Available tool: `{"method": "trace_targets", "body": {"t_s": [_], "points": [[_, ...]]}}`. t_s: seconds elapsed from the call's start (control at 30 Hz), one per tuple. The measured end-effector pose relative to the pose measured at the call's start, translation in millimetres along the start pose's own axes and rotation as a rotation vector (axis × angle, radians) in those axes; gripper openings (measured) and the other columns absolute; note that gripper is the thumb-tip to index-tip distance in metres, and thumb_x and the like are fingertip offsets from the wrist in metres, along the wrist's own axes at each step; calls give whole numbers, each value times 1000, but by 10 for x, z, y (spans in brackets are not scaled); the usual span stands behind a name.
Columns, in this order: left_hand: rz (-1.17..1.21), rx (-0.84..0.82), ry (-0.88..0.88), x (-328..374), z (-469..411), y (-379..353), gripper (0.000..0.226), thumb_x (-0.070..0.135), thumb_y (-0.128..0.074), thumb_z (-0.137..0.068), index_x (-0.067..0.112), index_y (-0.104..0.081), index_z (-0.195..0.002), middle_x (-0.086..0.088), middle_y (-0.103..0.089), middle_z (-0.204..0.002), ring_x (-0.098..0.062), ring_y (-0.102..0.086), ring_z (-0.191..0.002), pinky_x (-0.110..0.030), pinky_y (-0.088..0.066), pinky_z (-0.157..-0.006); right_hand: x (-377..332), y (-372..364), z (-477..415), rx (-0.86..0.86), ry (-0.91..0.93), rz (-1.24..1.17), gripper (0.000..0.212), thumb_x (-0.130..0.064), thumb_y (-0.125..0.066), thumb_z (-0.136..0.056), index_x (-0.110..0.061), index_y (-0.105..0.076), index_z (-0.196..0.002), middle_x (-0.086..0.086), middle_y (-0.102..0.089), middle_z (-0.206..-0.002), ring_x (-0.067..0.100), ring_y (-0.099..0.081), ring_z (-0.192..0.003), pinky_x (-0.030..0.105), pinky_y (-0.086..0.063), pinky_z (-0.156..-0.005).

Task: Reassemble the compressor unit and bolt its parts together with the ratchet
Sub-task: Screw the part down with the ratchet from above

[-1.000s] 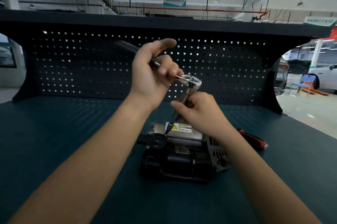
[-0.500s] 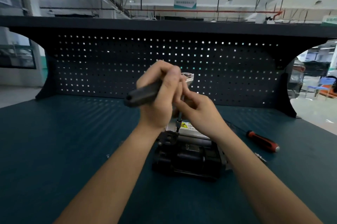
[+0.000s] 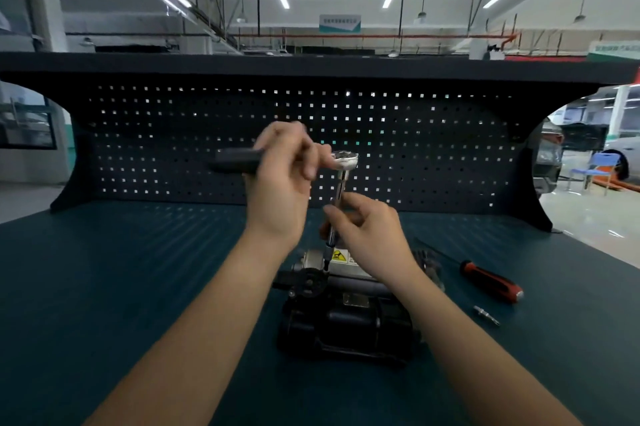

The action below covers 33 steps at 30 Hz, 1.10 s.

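The black compressor unit (image 3: 346, 318) sits on the dark green bench, with a silver cylinder and a yellow warning label on its top. A ratchet (image 3: 344, 162) stands over it, its long extension bar reaching down to the unit's top left. My left hand (image 3: 280, 190) grips the ratchet's black handle, which points left. My right hand (image 3: 367, 235) pinches the extension bar low down, just above the unit. The bolt under the bit is hidden.
A red-handled screwdriver (image 3: 491, 282) lies on the bench right of the unit, with a small metal bit (image 3: 486, 314) in front of it. A black pegboard (image 3: 415, 148) closes the back of the bench (image 3: 121, 287). Workshop floor opens to the right.
The ratchet handle has swung in my left hand, from pointing up-left, round toward me, and out to the left now. My right hand stayed on the extension bar.
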<state>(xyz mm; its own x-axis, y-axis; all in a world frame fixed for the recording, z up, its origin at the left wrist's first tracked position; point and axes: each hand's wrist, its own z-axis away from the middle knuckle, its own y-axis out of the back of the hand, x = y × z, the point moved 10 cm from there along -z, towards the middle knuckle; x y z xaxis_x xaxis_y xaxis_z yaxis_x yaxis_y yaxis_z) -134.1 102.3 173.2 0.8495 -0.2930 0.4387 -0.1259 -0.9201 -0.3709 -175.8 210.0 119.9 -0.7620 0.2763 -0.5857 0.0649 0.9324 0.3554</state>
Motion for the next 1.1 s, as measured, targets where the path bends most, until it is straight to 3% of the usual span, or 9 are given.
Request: {"method": "trace_targets", "body": {"t_s": [0.1, 0.13, 0.2, 0.37, 0.5, 0.63, 0.87, 1.0, 1.1], "points": [[-620, -356, -618, 372, 562, -648, 40, 22, -54, -90, 2, -51, -55, 3, -43, -54, -12, -42, -53, -21, -39, -56, -86, 57, 41, 92, 25, -182, 22, -5, -51, -80, 6, -52, -61, -5, -54, -43, -12, -49, -44, 10, -39, -51], [-691, -435, -727, 391, 672, -754, 45, 22, -52, -91, 1, -52, -52, -2, -44, -51, -17, -42, -49, -25, -40, -54, -77, 65, 39, 117, -10, -205, 32, -14, -49, -82, -4, -47, -52, -5, -50, -35, -12, -48, -39, 11, -43, -50], [-639, -478, -757, 445, 697, -737, 49, 24, -49, -94, 1, -52, -50, -10, -46, -48, -23, -44, -44, -34, -42, -49, 40, 73, 62, 113, -74, -216, 43, 1, -46, -89, -22, -50, -53, -9, -52, -41, -9, -55, -46, 18, -47, -57], [-346, -242, -427, 417, 343, -345, 52, 40, -54, -89, 5, -40, -53, -11, -41, -47, -30, -40, -45, -49, -35, -51, 93, -143, 4, -19, -98, -154, 25, -23, -56, -87, -16, -54, -64, -12, -54, -49, -4, -48, -47, 10, -35, -49], [-236, -220, -348, 394, 191, -304, 44, 53, -54, -85, 32, -45, -48, 14, -44, -45, -14, -42, -44, -37, -40, -55, 88, -268, -1, -88, -121, -299, 28, -21, -52, -93, 6, -54, -89, 10, -58, -59, 14, -57, -54, 41, -47, -61], [104, -158, -139, 161, 39, -187, 45, 34, -46, -88, 28, -45, -43, 15, -36, -39, -7, -41, -40, -24, -44, -61, 261, -343, 22, -69, -258, -507, 31, -11, -49, -94, -9, -42, -63, -5, -43, -44, 12, -43, -41, 30, -46, -54], [553, 106, 401, -410, -252, 40, 36, 31, -49, -82, 16, -45, -50, 10, -27, -33, -6, -32, -29, -17, -41, -43, 308, -505, 71, -48, -367, -750, 47, -13, -47, -94, -21, -34, -49, -9, -26, -40, 6, -24, -35, 20, -28, -40], [447, 364, 602, -666, -295, 275, 24, 15, -44, -92, 11, -43, -68, 9, -35, -37, -4, -40, -31, -18, -45, -44, 338, -557, 22, -70, -403, -738, 60, -21, -49, -93, -27, -30, -36, -7, -23, -38, 9, -20, -34, 20, -24, -36], [328, 451, 491, -476, -238, 492, 23, 11, -49, -91, 12, -47, -68, 7, -46, -42, -4, -53, -39, -24, -49, -56, 370, -574, -9, -31, -395, -611, 61, -28, -52, -92, -25, -27, -36, -8, -24, -37, 8, -20, -33, 19, -20, -36]]}}
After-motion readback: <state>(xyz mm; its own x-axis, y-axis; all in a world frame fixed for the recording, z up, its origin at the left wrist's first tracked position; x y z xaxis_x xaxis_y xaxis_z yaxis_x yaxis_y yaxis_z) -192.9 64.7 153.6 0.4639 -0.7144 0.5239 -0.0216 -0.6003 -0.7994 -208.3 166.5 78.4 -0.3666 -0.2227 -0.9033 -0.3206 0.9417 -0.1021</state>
